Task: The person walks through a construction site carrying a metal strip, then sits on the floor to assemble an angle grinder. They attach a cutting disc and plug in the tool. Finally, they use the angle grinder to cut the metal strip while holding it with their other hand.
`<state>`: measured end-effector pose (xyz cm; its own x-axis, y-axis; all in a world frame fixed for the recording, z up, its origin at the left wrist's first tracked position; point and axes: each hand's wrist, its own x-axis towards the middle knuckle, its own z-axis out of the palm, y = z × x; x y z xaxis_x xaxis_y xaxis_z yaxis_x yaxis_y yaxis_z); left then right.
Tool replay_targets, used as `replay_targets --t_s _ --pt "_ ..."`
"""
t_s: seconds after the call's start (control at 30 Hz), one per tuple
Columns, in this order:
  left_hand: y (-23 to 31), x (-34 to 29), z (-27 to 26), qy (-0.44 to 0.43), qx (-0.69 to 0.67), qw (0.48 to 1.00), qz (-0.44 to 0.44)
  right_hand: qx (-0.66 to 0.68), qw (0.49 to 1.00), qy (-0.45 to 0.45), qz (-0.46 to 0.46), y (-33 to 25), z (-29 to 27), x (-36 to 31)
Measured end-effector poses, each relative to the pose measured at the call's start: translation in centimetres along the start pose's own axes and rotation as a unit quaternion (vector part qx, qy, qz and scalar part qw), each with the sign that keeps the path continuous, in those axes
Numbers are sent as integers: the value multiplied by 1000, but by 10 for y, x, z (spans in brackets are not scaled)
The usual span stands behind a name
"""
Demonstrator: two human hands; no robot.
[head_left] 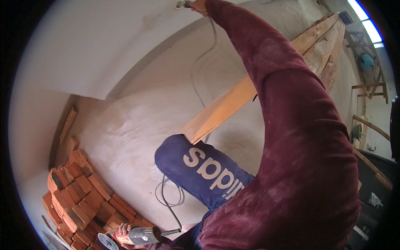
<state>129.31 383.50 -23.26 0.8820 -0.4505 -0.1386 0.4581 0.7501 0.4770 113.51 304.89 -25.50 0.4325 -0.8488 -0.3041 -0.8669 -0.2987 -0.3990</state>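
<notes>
Low on your left, beside the brick stack [85,196] and well apart from the board [225,108], the grinder [143,236] sits in your left hand's [124,228] grasp; far ahead, your right hand [200,6] clasps what looks like a plug [182,4].

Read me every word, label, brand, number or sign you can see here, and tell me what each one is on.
Trouser leg: large pale lettering, clear to see, but I don't copy out printed words.
Grinder: a small white mark, too small to read.
I make out no other writing.
</notes>
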Motion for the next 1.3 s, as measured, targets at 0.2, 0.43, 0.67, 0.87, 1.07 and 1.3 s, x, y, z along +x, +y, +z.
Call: replay_targets --t_s 0.2,0.43,0.67,0.87,1.07,1.3 --pt "-32 8 16 25 47 999 -10 239 969 43 44 -6 49 40" --pt "-53 23 29 23 72 997 -31 202 967 154 1 14 84 101" --pt "-64 32 34 13 90 994 -55 -55 982 143 -115 21 94 162" --pt "-54 15 39 22 106 994 -34 -342 887 128 -282 -28 108 133" --pt "-75 33 43 -1 77 995 -58 -292 940 50 -171 32 65 147" --pt "-58 16 43 -38 43 998 -41 -230 952 27 -199 9 63 116"
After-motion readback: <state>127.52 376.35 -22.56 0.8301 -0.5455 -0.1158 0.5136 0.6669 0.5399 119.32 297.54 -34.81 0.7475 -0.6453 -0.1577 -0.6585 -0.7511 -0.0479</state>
